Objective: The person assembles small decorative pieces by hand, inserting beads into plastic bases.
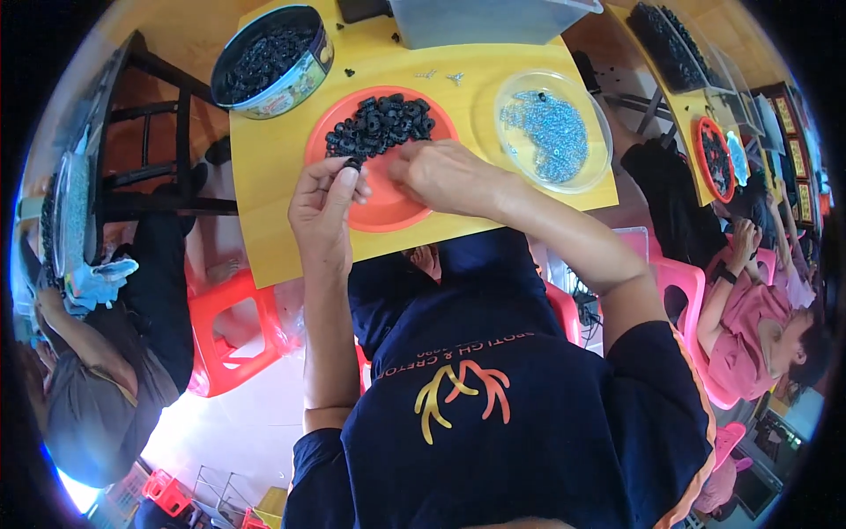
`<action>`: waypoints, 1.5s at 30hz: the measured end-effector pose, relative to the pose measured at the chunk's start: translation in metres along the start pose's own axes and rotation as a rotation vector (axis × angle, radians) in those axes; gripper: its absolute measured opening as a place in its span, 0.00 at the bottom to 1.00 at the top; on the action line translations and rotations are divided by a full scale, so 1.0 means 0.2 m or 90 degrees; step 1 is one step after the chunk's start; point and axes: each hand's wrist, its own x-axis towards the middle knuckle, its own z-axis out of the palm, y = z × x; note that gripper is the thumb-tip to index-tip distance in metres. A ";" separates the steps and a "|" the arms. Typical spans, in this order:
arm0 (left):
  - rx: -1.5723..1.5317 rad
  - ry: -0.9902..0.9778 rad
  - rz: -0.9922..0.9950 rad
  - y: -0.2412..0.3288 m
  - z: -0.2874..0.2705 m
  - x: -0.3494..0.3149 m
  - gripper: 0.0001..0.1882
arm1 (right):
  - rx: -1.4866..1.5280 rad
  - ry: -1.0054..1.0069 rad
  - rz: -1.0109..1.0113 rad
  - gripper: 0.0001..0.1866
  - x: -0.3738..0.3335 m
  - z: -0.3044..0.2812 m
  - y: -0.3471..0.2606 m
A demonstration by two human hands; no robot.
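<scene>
My left hand is closed at the near left rim of an orange-red plate. It pinches a small black plastic part between thumb and forefinger. Over the right side of the plate, my right hand has its fingers curled down and closed; whatever they hold is hidden. A heap of similar black parts fills the far half of the plate, just beyond both hands. To the right, a round clear tub contains many tiny silvery-blue pieces, too small to name.
On the yellow table, a round tin of black parts stands far left. A grey plastic bin is at the back, with loose silvery screws before it. People sit on both sides, near a red stool and pink chairs.
</scene>
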 end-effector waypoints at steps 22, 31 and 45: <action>0.042 -0.132 -0.062 -0.02 0.25 0.00 0.08 | 0.587 0.508 0.136 0.05 -0.11 -0.07 -0.08; 0.045 -0.138 -0.065 -0.04 0.29 0.01 0.08 | 0.417 0.545 0.106 0.04 -0.16 -0.08 -0.06; 0.054 -0.129 -0.067 -0.04 0.26 0.01 0.07 | 0.065 0.426 0.385 0.11 -0.43 -0.31 0.50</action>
